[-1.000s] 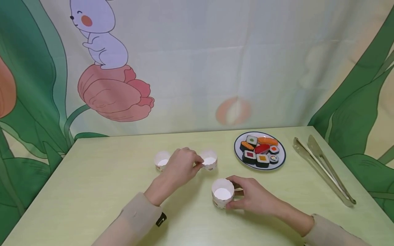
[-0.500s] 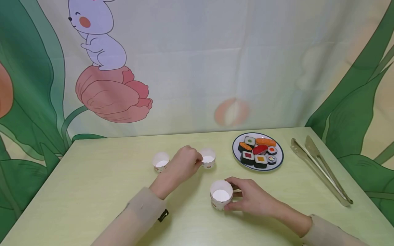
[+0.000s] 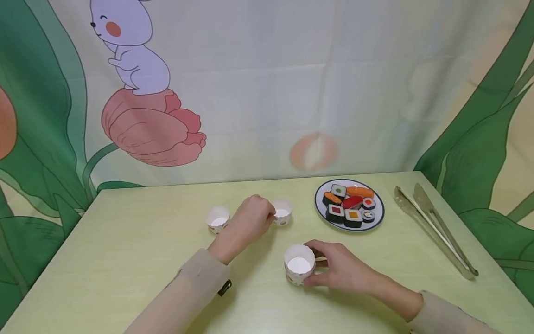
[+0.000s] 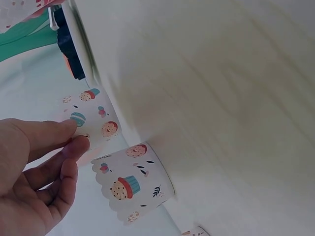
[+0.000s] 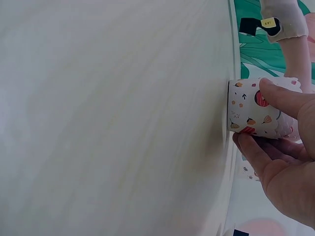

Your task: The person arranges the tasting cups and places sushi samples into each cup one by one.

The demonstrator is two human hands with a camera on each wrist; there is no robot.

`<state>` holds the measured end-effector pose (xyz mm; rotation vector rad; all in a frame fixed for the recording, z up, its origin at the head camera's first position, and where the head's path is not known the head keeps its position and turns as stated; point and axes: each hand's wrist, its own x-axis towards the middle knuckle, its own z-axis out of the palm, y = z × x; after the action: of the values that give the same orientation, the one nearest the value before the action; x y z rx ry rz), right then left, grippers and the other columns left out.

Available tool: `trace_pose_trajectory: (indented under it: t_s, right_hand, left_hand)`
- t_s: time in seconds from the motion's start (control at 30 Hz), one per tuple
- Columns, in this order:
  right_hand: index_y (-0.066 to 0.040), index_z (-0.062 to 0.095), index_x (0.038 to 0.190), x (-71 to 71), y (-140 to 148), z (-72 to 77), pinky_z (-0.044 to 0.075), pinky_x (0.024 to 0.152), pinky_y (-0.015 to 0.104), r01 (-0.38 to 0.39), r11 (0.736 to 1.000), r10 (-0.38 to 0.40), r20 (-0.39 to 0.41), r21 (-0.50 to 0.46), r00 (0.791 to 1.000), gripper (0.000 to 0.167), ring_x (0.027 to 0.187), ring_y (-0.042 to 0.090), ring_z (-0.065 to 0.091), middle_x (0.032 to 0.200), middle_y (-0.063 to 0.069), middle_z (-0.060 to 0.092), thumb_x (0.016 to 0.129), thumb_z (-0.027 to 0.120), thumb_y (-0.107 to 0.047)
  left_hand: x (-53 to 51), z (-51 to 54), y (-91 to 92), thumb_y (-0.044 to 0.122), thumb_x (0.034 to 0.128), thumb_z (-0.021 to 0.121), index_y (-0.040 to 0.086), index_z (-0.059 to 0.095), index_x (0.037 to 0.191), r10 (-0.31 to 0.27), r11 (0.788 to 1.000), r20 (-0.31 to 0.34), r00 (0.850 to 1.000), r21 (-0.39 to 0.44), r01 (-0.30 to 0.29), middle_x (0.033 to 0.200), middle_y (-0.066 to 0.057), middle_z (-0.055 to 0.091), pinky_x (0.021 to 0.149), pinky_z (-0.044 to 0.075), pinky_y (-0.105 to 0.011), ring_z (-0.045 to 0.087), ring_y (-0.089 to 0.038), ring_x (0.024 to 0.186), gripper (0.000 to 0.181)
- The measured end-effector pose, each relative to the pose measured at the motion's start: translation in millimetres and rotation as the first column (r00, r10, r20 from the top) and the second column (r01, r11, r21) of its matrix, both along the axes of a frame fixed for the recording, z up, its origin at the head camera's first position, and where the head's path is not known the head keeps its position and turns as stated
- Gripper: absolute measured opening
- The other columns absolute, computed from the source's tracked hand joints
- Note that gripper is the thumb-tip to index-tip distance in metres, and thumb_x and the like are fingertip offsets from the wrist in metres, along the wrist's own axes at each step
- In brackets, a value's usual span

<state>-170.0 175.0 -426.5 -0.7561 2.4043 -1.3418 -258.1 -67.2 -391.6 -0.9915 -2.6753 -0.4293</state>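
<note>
The left hand (image 3: pixel 250 218) pinches the far cupcake cup (image 3: pixel 283 213); the right hand (image 3: pixel 344 269) holds the near cupcake cup (image 3: pixel 298 266), closer to the person and slightly right.

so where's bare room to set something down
Widest: the table's left side, left of the left cup and left sleeve. Another patch lies between the plate, the tongs and the right forearm. Crowded: the middle, where the left grip touches the middle cup and the right grip holds the near cup, and the plate, covered with sushi.
</note>
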Motion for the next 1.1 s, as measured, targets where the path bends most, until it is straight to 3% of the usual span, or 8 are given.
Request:
trace_pose_trajectory:
  t_s: [0.2, 0.53, 0.63, 0.73, 0.83, 1.1]
  right_hand:
    - [-0.001, 0.060, 0.132, -0.1, 0, 0.2, 0.051, 0.101, 0.038, 0.000, 1.000, 0.000, -0.001, 0.003, 1.000, 0.062, 0.118, 0.027, 0.064, 0.126, 0.008, 0.066, 0.081, 0.090, -0.020]
    - [-0.002, 0.060, 0.131, 0.3, 0, 0.3, 0.051, 0.101, 0.039, -0.003, 1.000, 0.003, 0.002, -0.008, 1.000, 0.062, 0.119, 0.027, 0.064, 0.126, 0.008, 0.066, 0.081, 0.090, -0.019]
    - [-0.002, 0.060, 0.132, 0.5, 1, 0.4, 0.050, 0.101, 0.040, 0.001, 1.000, -0.001, 0.006, -0.005, 1.000, 0.062, 0.119, 0.027, 0.064, 0.127, 0.008, 0.066, 0.081, 0.090, -0.019]
    - [-0.002, 0.060, 0.132, 0.4, 1, 0.1, 0.051, 0.101, 0.039, 0.000, 1.000, 0.000, 0.005, -0.007, 1.000, 0.062, 0.118, 0.027, 0.064, 0.127, 0.009, 0.066, 0.081, 0.091, -0.020]
    - [-0.002, 0.060, 0.131, 0.3, 1, -0.2, 0.051, 0.100, 0.038, -0.002, 1.000, 0.002, 0.001, -0.009, 1.000, 0.062, 0.118, 0.027, 0.065, 0.126, 0.009, 0.066, 0.081, 0.091, -0.019]
    - [-0.001, 0.060, 0.131, 0.2, 0, -0.6, 0.051, 0.100, 0.037, -0.002, 1.000, 0.002, -0.005, -0.004, 1.000, 0.062, 0.117, 0.027, 0.065, 0.125, 0.009, 0.066, 0.081, 0.091, -0.019]
  left_hand:
    - [-4.2, -2.9, 1.9, -0.012, 0.0836, 0.064, 0.016, 0.045, 0.052, 0.021, 1.000, 0.023, 1.000, -0.006, -0.021, 0.056, 0.005, 0.033, 0.055, 0.028, -0.025, 0.030, -0.012, 0.057, 0.046]
    - [-8.3, -7.0, 3.8, -0.009, 0.0850, 0.069, 0.012, 0.053, 0.056, 0.039, 0.999, 0.016, 0.999, -0.020, -0.039, 0.059, 0.004, 0.037, 0.056, 0.030, -0.027, 0.033, -0.014, 0.060, 0.039]
    - [-7.8, -6.2, 3.5, -0.008, 0.0851, 0.071, 0.008, 0.068, 0.064, 0.044, 0.999, 0.020, 0.999, -0.023, -0.043, 0.064, 0.002, 0.055, 0.058, 0.042, -0.028, 0.046, -0.014, 0.061, 0.027]
    - [-7.8, -5.8, 3.6, -0.007, 0.0856, 0.072, 0.003, 0.079, 0.081, 0.050, 0.998, 0.035, 0.998, -0.041, -0.049, 0.081, -0.007, 0.072, 0.071, 0.056, -0.033, 0.067, -0.020, 0.074, 0.013]
    - [-6.0, -4.6, 3.8, -0.004, 0.0864, 0.075, 0.002, 0.081, 0.094, 0.048, 0.997, 0.036, 0.998, -0.062, -0.045, 0.092, -0.011, 0.075, 0.079, 0.058, -0.038, 0.072, -0.027, 0.087, 0.011]
    - [10.5, 2.2, 1.0, 0.003, 0.0864, 0.081, 0.003, 0.079, 0.099, -0.013, 0.999, 0.030, 0.999, -0.046, 0.014, 0.091, -0.009, 0.071, 0.076, 0.056, -0.039, 0.068, -0.026, 0.084, 0.013]
